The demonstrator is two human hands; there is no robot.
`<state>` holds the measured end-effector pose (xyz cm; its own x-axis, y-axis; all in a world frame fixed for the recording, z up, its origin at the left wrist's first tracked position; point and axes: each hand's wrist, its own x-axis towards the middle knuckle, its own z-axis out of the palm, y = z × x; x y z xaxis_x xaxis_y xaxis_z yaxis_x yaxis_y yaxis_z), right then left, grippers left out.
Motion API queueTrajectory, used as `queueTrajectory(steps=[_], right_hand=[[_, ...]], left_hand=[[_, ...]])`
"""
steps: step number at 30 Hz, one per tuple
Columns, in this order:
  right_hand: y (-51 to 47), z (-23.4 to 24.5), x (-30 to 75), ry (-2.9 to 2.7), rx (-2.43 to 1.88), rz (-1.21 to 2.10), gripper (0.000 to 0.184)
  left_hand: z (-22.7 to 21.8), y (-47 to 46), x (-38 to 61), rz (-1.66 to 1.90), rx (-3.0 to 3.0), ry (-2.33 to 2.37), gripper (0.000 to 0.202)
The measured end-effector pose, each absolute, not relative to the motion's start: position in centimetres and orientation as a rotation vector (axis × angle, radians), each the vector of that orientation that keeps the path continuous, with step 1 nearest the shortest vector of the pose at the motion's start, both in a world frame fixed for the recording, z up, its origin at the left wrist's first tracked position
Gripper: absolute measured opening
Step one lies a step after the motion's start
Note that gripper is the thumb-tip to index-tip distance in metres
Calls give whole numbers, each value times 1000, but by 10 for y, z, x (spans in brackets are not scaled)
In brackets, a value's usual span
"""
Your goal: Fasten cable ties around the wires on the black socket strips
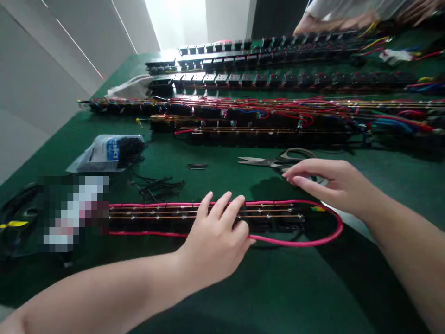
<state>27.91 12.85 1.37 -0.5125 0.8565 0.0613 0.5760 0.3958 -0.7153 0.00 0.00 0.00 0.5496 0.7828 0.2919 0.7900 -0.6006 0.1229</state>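
Observation:
A long black strip of socket modules (174, 218) lies across the green table (278, 287), with bare copper bars along it and a red wire (333, 229) looped round its right end. My left hand (217, 236) rests flat on the strip's middle, fingers spread over the copper bars. My right hand (330, 181) hovers just beyond the strip's right end, fingers stretched out and together, holding nothing. Scissors (274, 161) lie right behind its fingertips.
Several more wired strips (264, 116) lie in rows further back. A plastic bag of black cable ties (107, 153) and loose ties (158, 185) sit at the left. Another person's hands (333, 21) work at the far right. A white wall runs along the left.

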Motion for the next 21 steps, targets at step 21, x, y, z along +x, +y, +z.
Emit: queueTrajectory(steps=[21], right_hand=[[127, 31, 281, -2380, -1216, 1674, 62]], left_hand=[[3, 12, -3, -601, -2749, -1449, 32]])
